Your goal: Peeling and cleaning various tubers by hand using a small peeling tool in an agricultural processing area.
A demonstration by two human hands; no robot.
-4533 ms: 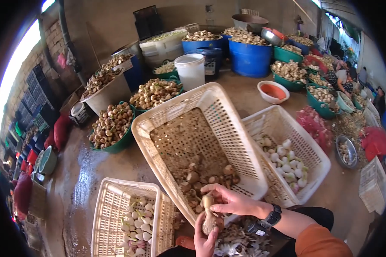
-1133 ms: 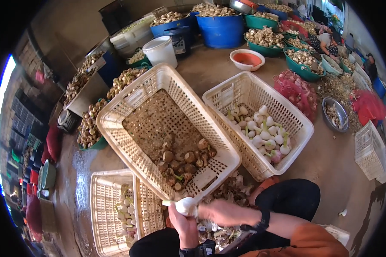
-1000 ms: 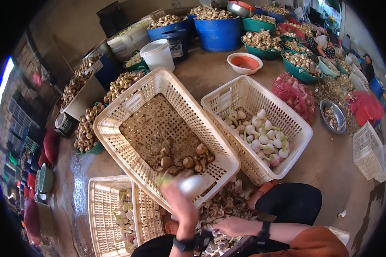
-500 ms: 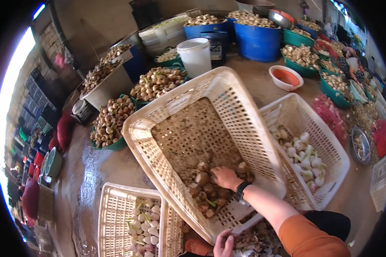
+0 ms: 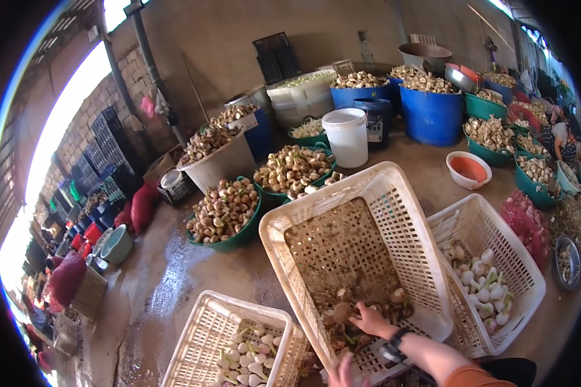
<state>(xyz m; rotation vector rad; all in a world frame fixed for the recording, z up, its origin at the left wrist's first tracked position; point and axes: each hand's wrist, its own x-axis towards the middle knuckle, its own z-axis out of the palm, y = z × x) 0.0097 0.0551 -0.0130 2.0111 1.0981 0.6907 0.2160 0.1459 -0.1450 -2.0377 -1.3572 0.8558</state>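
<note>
Left hand (image 5: 342, 373) pokes up at the lower edge, grip impossible to tell. Right hand (image 5: 368, 318) reaches into the tilted big basket (image 5: 342, 238), fingers closed on a brown bulb (image 5: 342, 312) there. Half a second ago it only rested among them.

Behind the work, a white lidded bucket (image 5: 346, 136) stands on the wet concrete floor (image 5: 155, 284), with two blue tubs (image 5: 430, 111) heaped with unpeeled bulbs just behind and beside it. A green basin (image 5: 229, 213) piled with brown bulbs sits near a second green basin (image 5: 295, 171) and a large pale tub (image 5: 221, 155). To the right, a small white bowl (image 5: 468, 169) with an orange inside lies before a row of green basins (image 5: 505, 137), and stacked dark crates (image 5: 103, 155) line the brick wall at left.
</note>
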